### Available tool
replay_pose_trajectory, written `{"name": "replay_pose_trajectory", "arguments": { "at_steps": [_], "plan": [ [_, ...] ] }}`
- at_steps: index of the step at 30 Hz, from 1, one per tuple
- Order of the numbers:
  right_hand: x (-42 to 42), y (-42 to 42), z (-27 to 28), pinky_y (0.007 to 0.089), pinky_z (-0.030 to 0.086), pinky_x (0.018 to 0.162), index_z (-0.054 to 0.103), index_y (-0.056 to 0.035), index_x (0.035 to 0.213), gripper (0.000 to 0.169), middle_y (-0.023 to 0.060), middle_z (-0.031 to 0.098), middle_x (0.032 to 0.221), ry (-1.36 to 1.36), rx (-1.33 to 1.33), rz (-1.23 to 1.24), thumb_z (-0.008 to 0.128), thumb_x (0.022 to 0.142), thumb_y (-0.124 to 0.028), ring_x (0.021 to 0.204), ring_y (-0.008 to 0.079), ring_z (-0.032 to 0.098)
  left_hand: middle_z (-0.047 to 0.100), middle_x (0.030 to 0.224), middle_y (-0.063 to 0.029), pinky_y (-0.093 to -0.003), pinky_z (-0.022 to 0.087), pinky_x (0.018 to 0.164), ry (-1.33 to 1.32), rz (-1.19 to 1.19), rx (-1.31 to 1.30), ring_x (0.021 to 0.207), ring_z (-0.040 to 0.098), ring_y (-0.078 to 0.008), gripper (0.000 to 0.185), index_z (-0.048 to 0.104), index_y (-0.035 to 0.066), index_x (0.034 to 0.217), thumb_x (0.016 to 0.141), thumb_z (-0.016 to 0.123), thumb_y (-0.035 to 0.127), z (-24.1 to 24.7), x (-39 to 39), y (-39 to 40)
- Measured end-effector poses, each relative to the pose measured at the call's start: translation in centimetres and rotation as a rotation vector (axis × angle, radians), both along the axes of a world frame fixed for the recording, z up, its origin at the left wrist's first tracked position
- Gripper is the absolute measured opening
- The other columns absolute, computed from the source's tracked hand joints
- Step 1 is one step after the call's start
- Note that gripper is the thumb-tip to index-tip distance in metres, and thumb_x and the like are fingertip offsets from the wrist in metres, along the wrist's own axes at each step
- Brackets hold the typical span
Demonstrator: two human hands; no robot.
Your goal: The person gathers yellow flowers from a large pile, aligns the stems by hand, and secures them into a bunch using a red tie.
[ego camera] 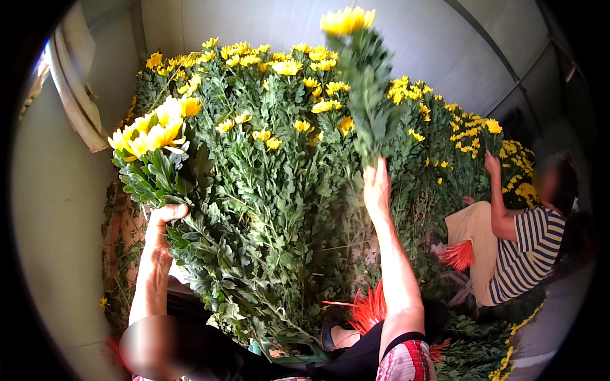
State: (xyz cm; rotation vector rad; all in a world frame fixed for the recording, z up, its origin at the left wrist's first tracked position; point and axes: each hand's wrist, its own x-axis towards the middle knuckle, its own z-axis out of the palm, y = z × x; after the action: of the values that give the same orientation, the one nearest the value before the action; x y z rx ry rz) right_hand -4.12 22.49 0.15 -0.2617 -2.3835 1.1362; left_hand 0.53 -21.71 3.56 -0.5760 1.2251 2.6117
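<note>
My left hand [164, 216] grips a bunch of yellow chrysanthemums [155, 131], their blooms level at the top and leafy stems trailing down toward my lap. Raised before me, my right hand [377, 188] is closed around a further leafy chrysanthemum stem or stems [369, 90], blurred by motion, with yellow bloom at the top. Behind both hands stands a dense bank of cut chrysanthemums [281, 190] leaning upright. How many stems the right hand holds cannot be told.
Red plastic ties [369, 309] lie by my leg. A green plastic crate or stool [290, 350] is below my lap. At right sits a person in a striped shirt [529, 252], holding a flower, with red ties [457, 255] on the lap. More flowers [495, 338] lie at lower right. A pale wall [267, 24] rises behind.
</note>
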Motion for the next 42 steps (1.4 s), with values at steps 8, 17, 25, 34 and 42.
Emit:
{"name": "replay_pose_trajectory", "arguments": {
  "at_steps": [8,17,25,34,42],
  "plan": [
    [1.1,6.4,-16.2,0.0379,0.048,0.082,0.046,-0.0059,0.132,0.045,0.0176,0.057,0.112,-0.033,0.313,-0.062,0.051,0.088,0.003,0.093,0.0291,0.059,0.067,0.079,-0.0081,-0.0358,0.053,0.071,-0.064,-0.019,-0.069,0.070,0.063,-0.0239,0.030,0.067,0.002,0.086,0.058,0.076,0.010,-1.3,-1.1,1.6],
    [-3.5,3.8,-19.4,0.0523,0.035,0.101,0.024,-0.0040,0.144,0.072,0.0226,0.052,0.129,-0.495,0.269,-0.185,0.064,0.087,-0.020,0.121,0.0389,0.047,0.067,0.083,-0.0077,-0.0357,0.052,0.074,-0.127,-0.051,-0.090,0.073,0.063,-0.0234,0.036,0.065,0.001,0.093,0.059,0.075,0.010,-0.5,-1.9,4.0],
    [1.8,4.0,-14.0,0.0342,0.047,0.082,0.060,0.0032,0.111,0.038,0.0139,0.069,0.097,-0.238,0.001,0.041,0.061,0.092,-0.030,0.088,0.0210,0.062,0.068,0.084,-0.0066,-0.0370,0.052,0.077,-0.114,-0.191,-0.161,0.080,0.064,-0.0216,0.027,0.066,0.004,0.089,0.067,0.076,0.017,0.8,-2.6,5.6],
    [12.4,-8.3,-0.5,0.0324,0.046,0.068,0.057,-0.0015,0.106,0.018,0.0052,0.062,0.089,0.204,0.180,0.176,0.052,0.095,-0.016,0.076,0.0185,0.057,0.068,0.073,-0.0060,-0.0320,0.050,0.069,0.075,-0.064,-0.118,0.067,0.062,-0.0150,0.020,0.070,0.000,0.079,0.065,0.083,0.007,-0.8,-3.0,7.9],
    [10.7,-15.2,2.8,0.0483,0.050,0.061,0.058,0.0006,0.087,0.015,0.0220,0.062,0.076,0.018,0.351,0.372,0.054,0.073,0.005,0.069,0.0427,0.060,0.063,0.075,-0.0033,-0.0323,0.052,0.055,0.191,0.201,0.037,0.060,0.059,-0.0158,0.014,0.062,0.001,0.091,0.077,0.059,0.002,0.2,-2.0,7.8]
  ]
}}
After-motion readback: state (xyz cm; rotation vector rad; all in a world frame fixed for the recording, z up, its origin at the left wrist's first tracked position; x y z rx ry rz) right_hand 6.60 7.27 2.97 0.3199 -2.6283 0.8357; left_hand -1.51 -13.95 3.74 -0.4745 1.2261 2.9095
